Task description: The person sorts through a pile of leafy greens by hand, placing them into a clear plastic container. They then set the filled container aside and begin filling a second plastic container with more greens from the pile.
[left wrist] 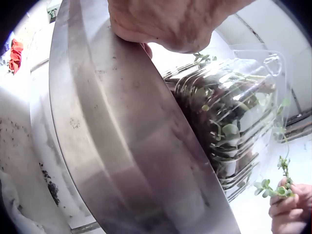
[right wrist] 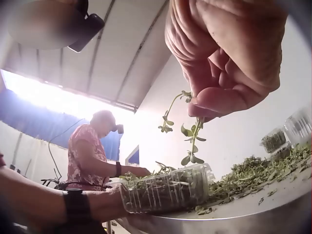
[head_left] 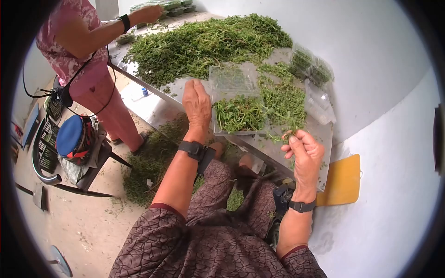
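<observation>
A clear plastic box (head_left: 238, 113) filled with green sprigs sits at the table's front edge, its lid (head_left: 227, 78) raised behind it. My left hand (head_left: 196, 104) rests at the box's left side, fingers fairly straight; its fingertips are hidden in the left wrist view. To the right of the box, my right hand (head_left: 303, 155) pinches a small leafy sprig (right wrist: 192, 141) between thumb and fingers. In the right wrist view the sprig hangs down above the filled box (right wrist: 165, 191).
A large heap of greens (head_left: 208, 41) covers the table's back, with loose sprigs (head_left: 282, 99) right of the box. Other clear boxes (head_left: 308, 65) stand at the wall. Another person (head_left: 81, 60) works at the left, near a chair holding a blue-topped item (head_left: 71, 134).
</observation>
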Tool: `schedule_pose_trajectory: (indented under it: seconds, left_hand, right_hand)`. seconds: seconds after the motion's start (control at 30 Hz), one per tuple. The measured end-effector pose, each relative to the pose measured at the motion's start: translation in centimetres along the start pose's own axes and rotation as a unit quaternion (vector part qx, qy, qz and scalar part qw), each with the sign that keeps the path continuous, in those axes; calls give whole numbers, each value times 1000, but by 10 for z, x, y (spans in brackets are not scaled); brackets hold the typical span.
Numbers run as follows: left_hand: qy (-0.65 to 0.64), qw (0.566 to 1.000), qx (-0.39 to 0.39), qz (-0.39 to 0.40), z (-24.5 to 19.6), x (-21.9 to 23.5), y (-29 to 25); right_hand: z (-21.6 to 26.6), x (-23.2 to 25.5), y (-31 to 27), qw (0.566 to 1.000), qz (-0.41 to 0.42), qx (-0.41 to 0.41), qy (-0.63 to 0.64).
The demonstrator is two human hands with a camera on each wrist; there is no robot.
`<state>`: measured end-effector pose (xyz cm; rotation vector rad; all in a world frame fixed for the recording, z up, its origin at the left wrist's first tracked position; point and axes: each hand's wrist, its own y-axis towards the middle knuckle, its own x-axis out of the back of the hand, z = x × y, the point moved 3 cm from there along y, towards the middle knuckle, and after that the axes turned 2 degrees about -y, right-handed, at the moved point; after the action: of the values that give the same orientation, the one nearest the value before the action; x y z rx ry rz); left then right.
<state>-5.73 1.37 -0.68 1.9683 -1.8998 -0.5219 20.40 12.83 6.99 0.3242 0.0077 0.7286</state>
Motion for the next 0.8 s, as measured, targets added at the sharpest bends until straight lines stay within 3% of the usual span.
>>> schedule_pose_trajectory:
  seconds: [0.07,0.17,0.37,0.43,0.5,0.6,0.67,0.8]
  left_hand:
    - [-56,995,79,0,-13,5,-3]
    - [-99,993,67,-16,-10,9,-3]
    - [-200,977,66,39,1,20,-3]
    - [-193,981,-30,9,-32,37,-6]
    - [-168,972,-152,63,-83,52,-13]
    - [-79,928,-239,276,-142,66,-43]
    - [6,871,-359,335,-161,67,-71]
    - [26,864,-333,378,-143,69,-110]
  right_hand:
    - [-1,-3,-10,1000,-6,-5,8]
    - [-2,-4,-19,1000,-16,-8,25]
    - [-2,-5,-38,1000,-9,-18,2]
    - [-3,-3,-43,1000,-14,-20,3]
    - [-3,-3,-50,1000,-7,-29,-3]
    - [-4,-7,-60,999,15,-30,-12]
    - [-1,-11,-67,999,29,-28,-20]
    - [-1,-16,-82,997,61,-27,-25]
